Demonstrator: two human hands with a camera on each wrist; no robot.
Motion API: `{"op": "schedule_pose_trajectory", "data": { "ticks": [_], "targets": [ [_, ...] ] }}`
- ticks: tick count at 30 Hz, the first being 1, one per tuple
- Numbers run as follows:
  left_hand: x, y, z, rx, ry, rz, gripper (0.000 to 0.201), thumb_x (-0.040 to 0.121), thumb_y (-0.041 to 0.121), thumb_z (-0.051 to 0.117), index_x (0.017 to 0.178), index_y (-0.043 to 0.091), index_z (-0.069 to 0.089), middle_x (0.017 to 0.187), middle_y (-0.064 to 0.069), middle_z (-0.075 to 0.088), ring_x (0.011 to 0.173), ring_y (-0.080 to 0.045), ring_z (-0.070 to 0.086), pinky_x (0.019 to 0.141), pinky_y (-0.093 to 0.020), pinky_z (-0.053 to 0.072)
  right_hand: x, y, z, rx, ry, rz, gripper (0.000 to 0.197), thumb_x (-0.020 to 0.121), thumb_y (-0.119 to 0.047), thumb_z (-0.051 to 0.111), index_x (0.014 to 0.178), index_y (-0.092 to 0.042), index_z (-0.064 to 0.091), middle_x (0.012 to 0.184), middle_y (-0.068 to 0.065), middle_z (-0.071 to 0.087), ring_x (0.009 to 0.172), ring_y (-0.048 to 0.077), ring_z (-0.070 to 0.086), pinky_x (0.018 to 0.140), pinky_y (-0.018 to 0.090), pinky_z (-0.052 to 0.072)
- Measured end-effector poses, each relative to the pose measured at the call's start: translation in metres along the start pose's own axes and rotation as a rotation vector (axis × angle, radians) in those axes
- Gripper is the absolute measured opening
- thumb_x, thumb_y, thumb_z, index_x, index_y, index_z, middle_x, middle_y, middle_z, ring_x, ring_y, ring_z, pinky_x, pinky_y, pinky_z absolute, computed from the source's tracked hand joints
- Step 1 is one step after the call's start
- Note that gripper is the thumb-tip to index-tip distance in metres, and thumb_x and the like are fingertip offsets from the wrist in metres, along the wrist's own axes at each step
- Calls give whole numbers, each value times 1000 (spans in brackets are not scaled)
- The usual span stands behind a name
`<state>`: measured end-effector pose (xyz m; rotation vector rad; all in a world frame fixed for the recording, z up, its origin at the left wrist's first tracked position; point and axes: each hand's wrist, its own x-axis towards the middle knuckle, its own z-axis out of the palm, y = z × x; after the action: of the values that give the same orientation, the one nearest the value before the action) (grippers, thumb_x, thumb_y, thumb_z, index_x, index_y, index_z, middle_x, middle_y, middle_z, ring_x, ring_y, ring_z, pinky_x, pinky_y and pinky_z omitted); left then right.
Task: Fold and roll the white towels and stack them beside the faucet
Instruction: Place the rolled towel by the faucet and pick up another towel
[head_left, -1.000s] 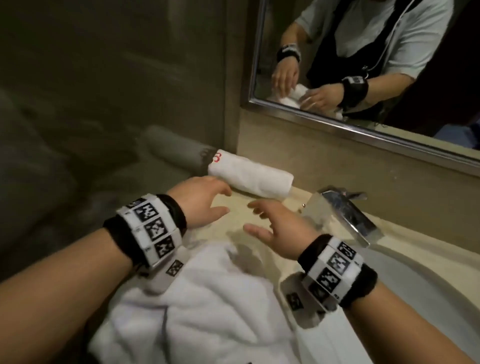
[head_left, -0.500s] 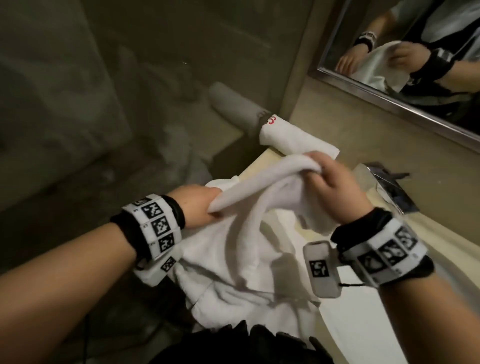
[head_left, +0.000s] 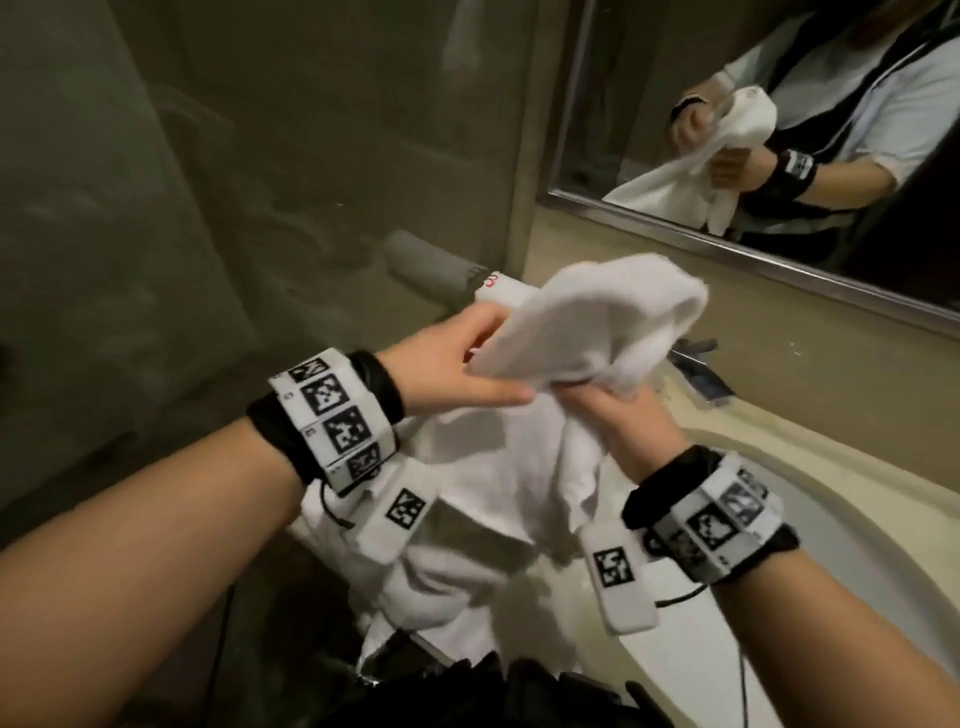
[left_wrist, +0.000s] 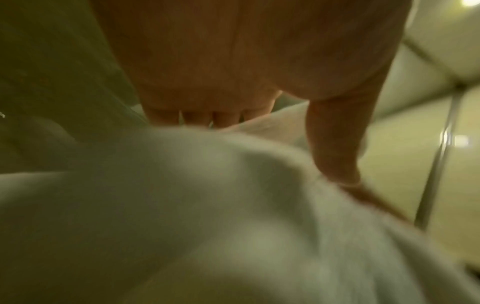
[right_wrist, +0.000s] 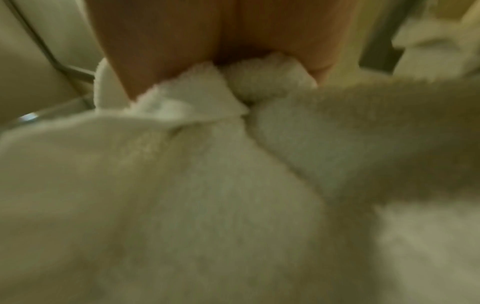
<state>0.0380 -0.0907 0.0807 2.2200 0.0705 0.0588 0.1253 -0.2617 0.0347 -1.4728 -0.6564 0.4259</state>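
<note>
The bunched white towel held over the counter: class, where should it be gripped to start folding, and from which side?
Probably by two corners of one hem. The towel is wadded between the left hand and right hand, its loose end hanging below; reach there.

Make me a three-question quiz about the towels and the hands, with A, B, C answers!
1. Where is the rolled towel? A in the basin, B against the wall behind the lifted towel, C on the floor.
2. What colour is the mark on its end? A red, B blue, C green.
3. What is the right hand doing? A resting flat, B turning the faucet, C gripping the lifted towel.

Answers: B, it lies at the back where countertop meets wall; A, a red mark shows; C, its fingers bunch the cloth, which the left hand holds too.
</note>
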Motion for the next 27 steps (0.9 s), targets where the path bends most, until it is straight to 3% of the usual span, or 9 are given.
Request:
{"op": "schedule_pose_trajectory", "data": {
  "ticks": [3,5,9,11,14,18,22,25,27],
  "targets": [
    [-4,13,33,90,-200,8,67,73,26,76,130,23,40,126,9,53,115,-7,50,94,-17,40,-31,-35,-46,14,101,-44,25,68,-16,68,93,-17,68,89,-4,74,91,13,68,77,27,54],
    [-1,38,66,66,-209,90,55,76,24,74,125,22,48,120,8,57,112,-7,51,89,-9,40,-64,-60,-75,-25,108,-95,23,70,-14,66,92,-18,69,88,-5,74,91,12,68,76,26,54],
    [-5,114,147,-117,-400,143,30,74,32,68,102,35,58,115,2,64,111,-14,59,102,-32,44,-154,-106,-146,-122,236,-96,26,68,-14,72,93,-20,70,90,-7,74,93,10,68,78,25,55],
    [-13,153,195,-143,-553,177,27,72,37,64,98,38,58,114,2,66,109,-15,61,99,-32,47,-208,-126,-186,-207,331,-79,35,63,-19,78,96,-21,67,92,-7,74,94,10,67,81,25,55],
    [-27,200,266,-192,-797,192,19,81,33,65,100,32,60,108,3,68,100,-12,65,90,-21,51,-288,-145,-237,-362,443,21,34,60,-24,79,92,-25,67,86,-12,74,88,5,68,78,21,55],
    [-45,235,345,-279,-1057,100,41,77,27,62,114,9,61,116,-8,66,106,-23,64,95,-33,51,-381,-143,-288,-458,600,282,66,47,-50,77,105,-19,66,105,1,71,98,16,67,89,34,51],
    [-45,229,402,-25,-1026,80,42,80,34,68,118,18,61,119,-3,66,107,-20,63,100,-35,46,-430,-82,-320,-698,562,655,66,74,-62,56,126,-22,52,130,3,55,117,25,54,94,28,39],
    [-33,210,431,411,-790,162,47,87,41,57,128,19,50,128,-5,58,113,-24,55,93,-26,40,-445,-19,-329,-737,574,817,64,88,-54,44,137,-13,37,141,11,44,125,28,45,87,23,31],
    [-27,197,446,604,-616,161,52,87,40,55,131,15,42,133,-11,50,118,-29,49,92,-31,39,-457,16,-334,-632,642,927,70,87,-56,44,139,-11,34,140,13,46,123,30,48,93,27,37]
  ]
}}
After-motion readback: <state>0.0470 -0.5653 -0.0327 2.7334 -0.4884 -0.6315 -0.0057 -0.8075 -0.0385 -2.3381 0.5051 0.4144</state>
